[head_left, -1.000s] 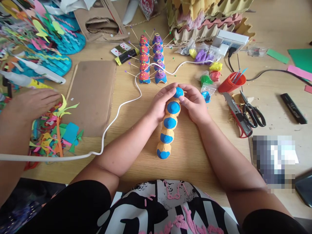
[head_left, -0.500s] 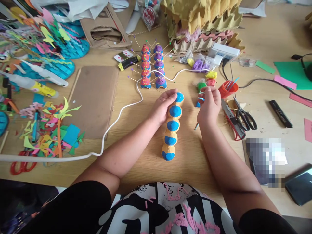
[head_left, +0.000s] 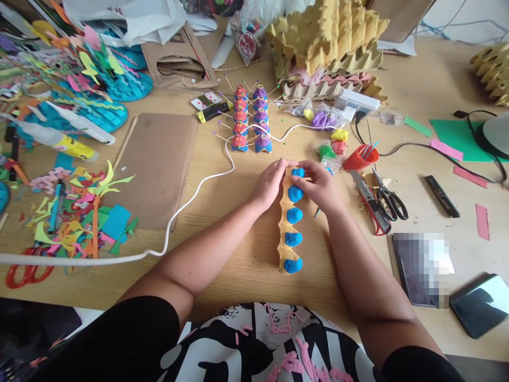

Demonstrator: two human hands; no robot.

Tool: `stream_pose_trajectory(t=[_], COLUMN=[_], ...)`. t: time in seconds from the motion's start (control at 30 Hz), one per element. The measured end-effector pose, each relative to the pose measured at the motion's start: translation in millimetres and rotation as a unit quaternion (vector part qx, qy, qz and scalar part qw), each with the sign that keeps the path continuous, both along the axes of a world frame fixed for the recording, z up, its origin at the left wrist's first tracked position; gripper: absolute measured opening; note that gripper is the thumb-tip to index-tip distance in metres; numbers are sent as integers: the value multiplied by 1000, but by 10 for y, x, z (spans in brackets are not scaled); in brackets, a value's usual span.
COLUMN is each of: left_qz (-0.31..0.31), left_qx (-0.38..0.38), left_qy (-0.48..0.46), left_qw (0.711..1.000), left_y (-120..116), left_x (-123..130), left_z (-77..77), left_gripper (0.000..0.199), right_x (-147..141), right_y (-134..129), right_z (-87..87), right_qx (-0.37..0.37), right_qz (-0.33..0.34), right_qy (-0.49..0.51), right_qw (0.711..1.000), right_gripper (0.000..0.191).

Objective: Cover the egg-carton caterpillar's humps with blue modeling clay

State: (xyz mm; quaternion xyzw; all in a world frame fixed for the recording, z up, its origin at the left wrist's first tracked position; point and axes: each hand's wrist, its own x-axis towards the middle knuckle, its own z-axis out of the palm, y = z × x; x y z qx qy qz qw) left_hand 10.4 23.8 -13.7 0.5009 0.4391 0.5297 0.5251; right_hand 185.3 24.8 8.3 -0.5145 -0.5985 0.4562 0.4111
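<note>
A yellow egg-carton strip (head_left: 282,233) is tilted on its side in front of me, its row of cups facing right. Blue clay (head_left: 294,215) caps the cups. My left hand (head_left: 270,184) grips the strip's far end from the left. From the right, my right hand (head_left: 321,187) closes its thumb and fingers around the far cups, touching the blue clay there. A thin blue stick (head_left: 317,212) lies on the table beside my right wrist. Beyond my right hand are small bags of clay, including a green one (head_left: 326,152).
Finished red and purple carton strips (head_left: 240,142) with pins stand behind a white cable (head_left: 199,183). Black scissors (head_left: 392,204), a utility knife (head_left: 371,199) and a red cup (head_left: 361,158) are at right. Paper scraps (head_left: 79,223) and cardboard (head_left: 155,170) lie left.
The strip has turned from cups up to cups facing right. My right hand has moved left onto its far end. The view has shifted slightly.
</note>
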Motion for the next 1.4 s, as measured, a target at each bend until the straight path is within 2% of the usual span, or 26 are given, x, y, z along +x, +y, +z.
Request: stream_pose_trajectory(t=[0.07,0.17,0.23,0.4,0.53,0.63,0.7,0.77,0.87,0.97,1.07,1.17,1.2,1.27,1.33,1.4], left_qz=[24,103,126,114,126,147,157,161,166,170,165,156,152,150,155,155], left_qx=[60,112,124,140,134,137,143,150,162,179,205,233,236,239,242,243], left_qy=[92,188,196,175,150,122,115,120,125,133,160,191,197,199,200,206], left_qw=[994,970,965,968,971,972,970,968,965,960,951,941,939,938,937,935], left_y=[-10,-12,-4,18,20,23,33,48,74,83,65,37,31,28,36,47], left_x=[-20,-40,-45,-39,-25,-13,-10,-12,-20,-30,-40,-51,-54,-61,-67,-71], left_z=[-15,-53,-79,-116,-120,-130,-148,-175,-220,-238,-201,-137,-120,-103,-104,-115], left_gripper=[79,88,86,76,74,72,70,67,63,55,39,30,30,30,31,26], right_x=[14,13,-8,-85,40,281,440,545,584,557,494,347,281,155,62,17], right_y=[5,10,19,40,48,62,81,104,139,159,158,130,115,82,49,21], right_z=[34,58,34,-35,111,215,201,128,16,-14,-22,-90,-122,-177,-199,-187], right_qx=[13,24,21,7,45,65,58,45,18,17,98,198,214,226,240,246], right_qz=[-27,-52,-49,-27,-50,-143,-194,-220,-212,-210,-213,-195,-184,-155,-122,-103], right_qy=[-37,-108,-149,-175,-190,-304,-391,-424,-405,-355,-300,-233,-203,-166,-172,-174], right_qw=[999,992,987,984,979,940,898,877,889,911,925,932,938,947,948,948], right_gripper=[47,36,34,40,31,23,23,28,28,28,31,43,47,41,35,36])
